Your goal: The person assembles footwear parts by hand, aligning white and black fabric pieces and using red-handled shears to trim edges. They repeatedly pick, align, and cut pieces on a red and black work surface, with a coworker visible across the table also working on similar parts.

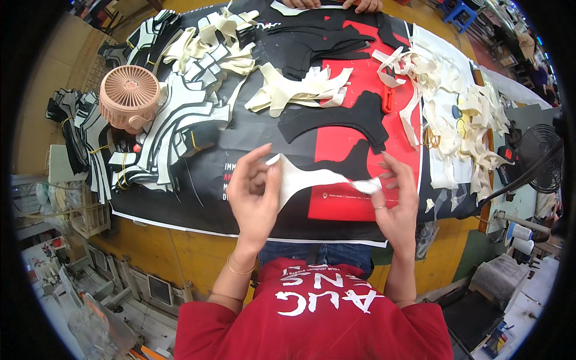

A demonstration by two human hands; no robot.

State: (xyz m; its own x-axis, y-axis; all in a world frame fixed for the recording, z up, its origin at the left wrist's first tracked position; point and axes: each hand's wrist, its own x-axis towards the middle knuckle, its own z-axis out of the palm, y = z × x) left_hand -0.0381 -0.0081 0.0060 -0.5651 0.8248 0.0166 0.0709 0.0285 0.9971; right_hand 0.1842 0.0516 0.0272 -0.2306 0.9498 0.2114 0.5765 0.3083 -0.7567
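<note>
A white, curved cut fabric piece (303,179) is stretched between my two hands above the table. My left hand (255,192) pinches its wide end between thumb and fingers. My right hand (396,201) pinches the narrow end, where the fabric looks twisted or folded. Just beyond the white piece lies a black fabric piece (355,161), partly hidden behind it. Farther back is another curved black piece (342,119), and behind that a loose pile of cream pieces (297,90).
A pink fan (129,99) stands at left beside stacked white-and-black pieces (171,129). Red-handled snips (388,99) lie right of centre. Cream scraps (462,120) cover the right side. Another person's hands (363,5) rest at the far edge, beyond black pieces (318,42).
</note>
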